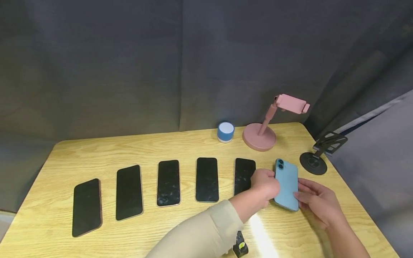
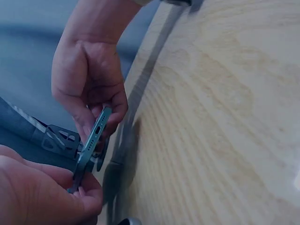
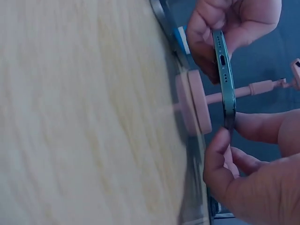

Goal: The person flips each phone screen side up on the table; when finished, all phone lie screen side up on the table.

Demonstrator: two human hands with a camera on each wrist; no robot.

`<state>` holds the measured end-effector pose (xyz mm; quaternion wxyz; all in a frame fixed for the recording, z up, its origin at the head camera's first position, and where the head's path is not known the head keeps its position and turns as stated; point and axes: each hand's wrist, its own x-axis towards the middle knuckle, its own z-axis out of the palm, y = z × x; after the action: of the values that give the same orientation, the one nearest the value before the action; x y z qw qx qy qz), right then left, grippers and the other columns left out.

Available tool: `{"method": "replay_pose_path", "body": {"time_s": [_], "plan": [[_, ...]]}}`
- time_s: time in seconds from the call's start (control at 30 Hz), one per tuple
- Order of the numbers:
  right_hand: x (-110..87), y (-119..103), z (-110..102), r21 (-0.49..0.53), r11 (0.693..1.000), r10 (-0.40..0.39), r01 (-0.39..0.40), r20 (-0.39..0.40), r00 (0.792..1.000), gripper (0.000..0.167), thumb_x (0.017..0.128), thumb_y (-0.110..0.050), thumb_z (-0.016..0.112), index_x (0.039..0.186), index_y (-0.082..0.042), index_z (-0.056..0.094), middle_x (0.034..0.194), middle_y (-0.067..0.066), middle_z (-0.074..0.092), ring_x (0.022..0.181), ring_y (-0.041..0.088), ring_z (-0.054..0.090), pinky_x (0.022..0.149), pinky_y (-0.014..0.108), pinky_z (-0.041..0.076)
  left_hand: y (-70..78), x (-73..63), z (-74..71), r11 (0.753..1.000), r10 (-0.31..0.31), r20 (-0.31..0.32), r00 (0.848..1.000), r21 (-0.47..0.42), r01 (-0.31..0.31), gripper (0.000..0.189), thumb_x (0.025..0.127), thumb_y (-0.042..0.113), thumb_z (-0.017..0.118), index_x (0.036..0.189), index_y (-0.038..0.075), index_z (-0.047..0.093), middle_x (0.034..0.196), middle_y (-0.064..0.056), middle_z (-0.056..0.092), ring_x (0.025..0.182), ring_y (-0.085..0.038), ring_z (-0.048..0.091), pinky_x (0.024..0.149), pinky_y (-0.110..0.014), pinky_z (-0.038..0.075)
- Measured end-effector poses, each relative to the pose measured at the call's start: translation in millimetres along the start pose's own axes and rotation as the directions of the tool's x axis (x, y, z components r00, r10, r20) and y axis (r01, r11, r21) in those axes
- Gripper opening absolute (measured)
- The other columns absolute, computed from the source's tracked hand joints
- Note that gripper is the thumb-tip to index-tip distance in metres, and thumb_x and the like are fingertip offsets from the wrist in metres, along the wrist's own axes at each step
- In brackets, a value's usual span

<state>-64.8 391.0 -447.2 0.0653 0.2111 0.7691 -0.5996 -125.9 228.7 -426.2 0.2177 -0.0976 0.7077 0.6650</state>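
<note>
A light blue smartphone (image 1: 286, 184) is held between both hands above the right part of the table, its back with two camera lenses facing up. My left hand (image 1: 265, 184) pinches its left edge, and my right hand (image 1: 317, 202) pinches the right edge. In the left wrist view the phone's bottom edge (image 2: 97, 131) shows its charging port and speaker holes, with a gap between it and the wood. The right wrist view shows the same edge (image 3: 224, 70) raised off the tabletop. A black-screened phone (image 1: 244, 173) lies just left of my left hand, partly covered by it.
Several more phones lie screen up in a row to the left, among them one phone (image 1: 207, 179). Behind stand a blue and white cylinder (image 1: 225, 132) and a pink phone stand (image 1: 259, 137). A black folding stand (image 1: 313, 163) is near the table's (image 1: 174, 233) right edge.
</note>
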Motion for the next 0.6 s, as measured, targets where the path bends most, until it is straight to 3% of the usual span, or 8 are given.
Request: {"method": "replay_pose_path", "body": {"time_s": [0.13,0.33,0.6], "plan": [[-5.4,-5,6,0.023,0.998,-0.058,0.06,-0.088,0.994,0.069,0.092,-0.004,0.072,0.148,0.011,0.035,0.111,-0.004,0.059,0.088,0.007,0.063,0.069,0.028,0.057,4.3,0.5,-4.6,0.997,0.03,0.023,0.999,-0.07,-0.028,0.031,0.087,-0.015,0.055,0.108,0.002,0.071,0.098,-0.005,0.065,0.101,-0.024,0.061,0.09,-0.042,0.051],[-12.3,-14,15,-0.027,0.998,-0.055,0.051,-0.193,0.98,0.07,0.089,-0.009,0.077,0.148,0.005,0.041,0.125,0.014,0.052,0.086,0.006,0.064,0.07,0.029,0.058,5.4,0.2,-8.2,0.989,0.065,0.068,0.996,-0.141,-0.055,0.034,0.085,-0.018,0.052,0.102,0.005,0.071,0.089,-0.002,0.064,0.089,-0.017,0.062,0.083,-0.038,0.053],[-16.3,-15,25,-0.067,0.997,-0.039,0.025,-0.218,0.975,0.085,0.086,-0.019,0.082,0.154,-0.003,0.035,0.132,0.018,0.048,0.086,0.004,0.064,0.07,0.03,0.058,0.5,1.6,-11.4,0.97,0.068,0.148,0.987,-0.241,-0.031,0.04,0.084,-0.022,0.051,0.1,0.009,0.071,0.085,-0.005,0.065,0.078,-0.019,0.064,0.068,-0.04,0.057]]}}
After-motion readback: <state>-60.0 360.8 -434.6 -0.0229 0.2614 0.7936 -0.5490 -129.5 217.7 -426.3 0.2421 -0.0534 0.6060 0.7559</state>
